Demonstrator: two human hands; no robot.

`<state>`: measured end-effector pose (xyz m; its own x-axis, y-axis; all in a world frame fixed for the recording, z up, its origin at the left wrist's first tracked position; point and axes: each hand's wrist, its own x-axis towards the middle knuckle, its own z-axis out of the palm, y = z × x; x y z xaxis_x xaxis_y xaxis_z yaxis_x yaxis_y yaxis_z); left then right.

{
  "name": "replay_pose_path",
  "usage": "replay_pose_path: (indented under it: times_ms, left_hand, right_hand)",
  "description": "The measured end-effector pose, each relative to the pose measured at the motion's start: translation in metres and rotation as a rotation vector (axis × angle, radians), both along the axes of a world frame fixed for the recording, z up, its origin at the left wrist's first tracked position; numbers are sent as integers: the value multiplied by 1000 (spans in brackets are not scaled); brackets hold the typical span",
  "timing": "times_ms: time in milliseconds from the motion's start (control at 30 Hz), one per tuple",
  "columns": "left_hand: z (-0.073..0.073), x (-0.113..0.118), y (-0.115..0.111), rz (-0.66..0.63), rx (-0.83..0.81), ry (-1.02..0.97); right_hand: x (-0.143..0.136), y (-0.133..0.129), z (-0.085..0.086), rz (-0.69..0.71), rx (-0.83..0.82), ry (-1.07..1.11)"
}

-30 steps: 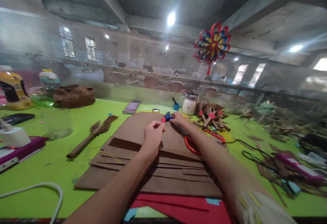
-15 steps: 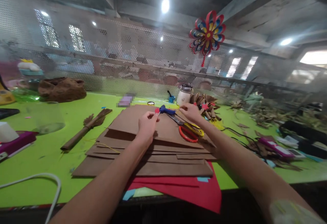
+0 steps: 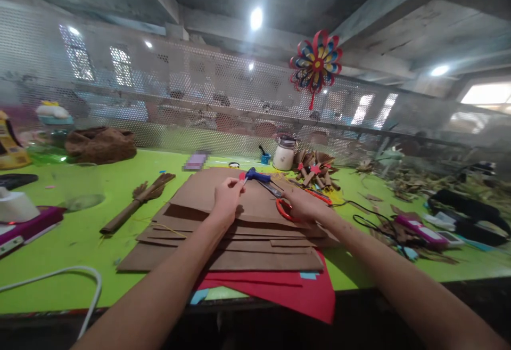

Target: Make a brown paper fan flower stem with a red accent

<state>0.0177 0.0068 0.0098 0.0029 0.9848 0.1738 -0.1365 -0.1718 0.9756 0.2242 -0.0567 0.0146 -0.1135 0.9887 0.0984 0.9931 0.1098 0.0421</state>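
Note:
My left hand is closed in a pinch on a small red piece. That piece is close to the tip of a blue glue gun, which lies on a stack of brown paper sheets. My right hand is lowered over the scissors, to the right of the glue gun. Its fingers are bent down, and what they hold, if anything, is hidden beneath them. One orange-red scissor loop shows below the fingers, and metal blades point toward the glue gun.
Red paper juts from under the stack at the front edge. Rolled brown paper pieces with red stars stand behind my right hand, beside a white jar. A brown paper stem lies left. Power strips and cords border the work.
My right hand has come down from above the glue gun's right end onto the scissors, covering the yellow handle seen before. My left hand keeps its pinch on the red piece.

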Motion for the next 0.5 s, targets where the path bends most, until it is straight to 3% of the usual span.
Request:
replay_pose_path:
  times_ms: [300,500]
  left_hand:
    - [-3,1,4,-7,4,16]
    - [-4,2,3,-25,-4,27]
  right_hand:
    - [17,2,10,-116,-271,7]
    - [37,-5,9,-18,-283,57]
